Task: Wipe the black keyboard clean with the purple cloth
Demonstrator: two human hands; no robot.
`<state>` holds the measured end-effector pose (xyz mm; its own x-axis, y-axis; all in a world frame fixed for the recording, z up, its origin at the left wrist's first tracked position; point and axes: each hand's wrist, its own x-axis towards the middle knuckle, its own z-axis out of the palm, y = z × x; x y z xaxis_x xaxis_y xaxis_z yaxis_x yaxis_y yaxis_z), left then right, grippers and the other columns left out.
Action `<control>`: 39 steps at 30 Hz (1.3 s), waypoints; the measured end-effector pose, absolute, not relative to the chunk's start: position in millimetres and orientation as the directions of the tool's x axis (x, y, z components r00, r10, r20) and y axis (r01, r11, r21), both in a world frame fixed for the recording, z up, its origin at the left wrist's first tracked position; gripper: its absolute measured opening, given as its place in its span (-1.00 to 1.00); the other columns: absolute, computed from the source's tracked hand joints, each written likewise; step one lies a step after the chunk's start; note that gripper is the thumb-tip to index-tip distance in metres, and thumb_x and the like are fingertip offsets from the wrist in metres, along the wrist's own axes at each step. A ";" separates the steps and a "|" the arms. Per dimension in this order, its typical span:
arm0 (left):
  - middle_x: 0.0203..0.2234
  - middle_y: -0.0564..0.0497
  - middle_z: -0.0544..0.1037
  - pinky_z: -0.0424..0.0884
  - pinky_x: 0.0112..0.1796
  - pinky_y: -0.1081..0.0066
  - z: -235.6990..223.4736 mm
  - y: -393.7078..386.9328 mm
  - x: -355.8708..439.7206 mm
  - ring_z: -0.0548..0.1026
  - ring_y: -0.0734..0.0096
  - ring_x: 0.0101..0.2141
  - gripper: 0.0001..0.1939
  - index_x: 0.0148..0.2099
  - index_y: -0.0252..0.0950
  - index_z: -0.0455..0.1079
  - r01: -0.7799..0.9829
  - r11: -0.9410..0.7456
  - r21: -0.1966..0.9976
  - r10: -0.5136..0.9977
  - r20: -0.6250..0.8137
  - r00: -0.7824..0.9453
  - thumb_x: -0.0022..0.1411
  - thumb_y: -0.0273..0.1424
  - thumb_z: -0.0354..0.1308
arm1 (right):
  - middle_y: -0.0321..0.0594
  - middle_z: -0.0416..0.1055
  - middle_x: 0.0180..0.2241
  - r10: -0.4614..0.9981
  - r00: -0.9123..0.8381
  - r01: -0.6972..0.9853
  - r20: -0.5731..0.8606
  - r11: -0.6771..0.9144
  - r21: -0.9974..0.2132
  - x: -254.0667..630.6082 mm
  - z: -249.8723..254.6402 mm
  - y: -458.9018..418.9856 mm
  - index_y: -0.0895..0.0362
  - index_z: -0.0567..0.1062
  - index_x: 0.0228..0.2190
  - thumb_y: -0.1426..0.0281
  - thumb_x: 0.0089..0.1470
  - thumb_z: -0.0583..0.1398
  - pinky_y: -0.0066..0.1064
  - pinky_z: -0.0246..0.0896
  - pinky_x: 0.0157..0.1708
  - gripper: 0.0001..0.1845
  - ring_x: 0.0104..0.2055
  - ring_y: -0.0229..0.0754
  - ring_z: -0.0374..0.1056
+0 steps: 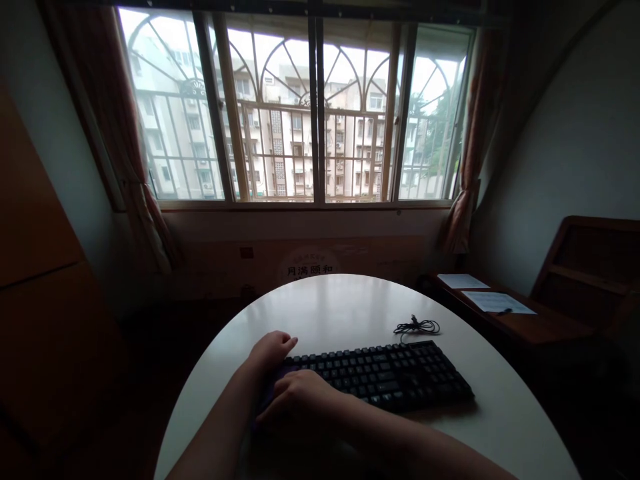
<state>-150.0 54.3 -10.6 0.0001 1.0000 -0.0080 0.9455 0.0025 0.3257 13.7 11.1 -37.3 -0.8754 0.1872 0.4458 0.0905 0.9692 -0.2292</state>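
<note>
A black keyboard lies on the round white table, its bundled cable behind its right end. My left hand is closed at the keyboard's far left corner, fingers curled against its edge. Across the left end rests my right hand, closed on a purple cloth that shows between my two hands. The cloth covers the leftmost keys, and much of it is hidden beneath my right hand. My right forearm crosses in front of the keyboard.
On the right stands a wooden chair beside a low brown surface with papers and a dark pen-like object. A barred window with tied curtains is ahead. An orange-brown cabinet stands at the left.
</note>
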 end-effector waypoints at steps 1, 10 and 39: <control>-0.51 -0.02 0.53 0.14 -0.48 0.40 -10.3 53.7 -150.1 0.42 0.31 -0.46 -0.54 -0.45 -0.26 0.43 0.944 0.008 0.331 1.000 -0.009 -0.005 0.26 -0.07 -0.09 | -0.39 0.55 -0.33 0.180 -0.877 0.084 0.446 0.970 -0.227 13.2 -36.3 12.3 -0.11 0.61 -0.20 0.35 0.23 0.14 -0.49 0.35 -0.23 -0.76 -0.32 -0.27 0.45; -0.49 -0.03 0.56 0.14 -0.49 0.41 -8.8 52.7 -148.9 0.44 0.31 -0.45 -0.53 -0.45 -0.26 0.45 0.946 0.006 0.325 1.000 -0.020 0.001 0.25 -0.06 -0.08 | -0.27 0.57 -0.24 0.184 -0.849 0.067 0.495 0.967 -0.244 13.9 -39.3 11.1 0.03 0.57 -0.15 0.32 0.12 0.24 -0.43 0.34 -0.17 -0.77 -0.23 -0.19 0.48; -0.47 -0.05 0.59 0.15 -0.48 0.41 -17.7 53.6 -145.1 0.44 0.33 -0.45 -0.50 -0.36 -0.27 0.55 0.954 -0.032 0.298 0.999 -0.026 0.042 0.25 -0.03 -0.07 | -0.33 0.58 -0.28 0.181 -0.889 0.104 0.421 0.974 -0.200 41.8 -0.1 -9.6 -0.02 0.63 -0.26 0.41 0.15 0.19 -0.42 0.21 -0.34 -0.80 -0.32 -0.21 0.44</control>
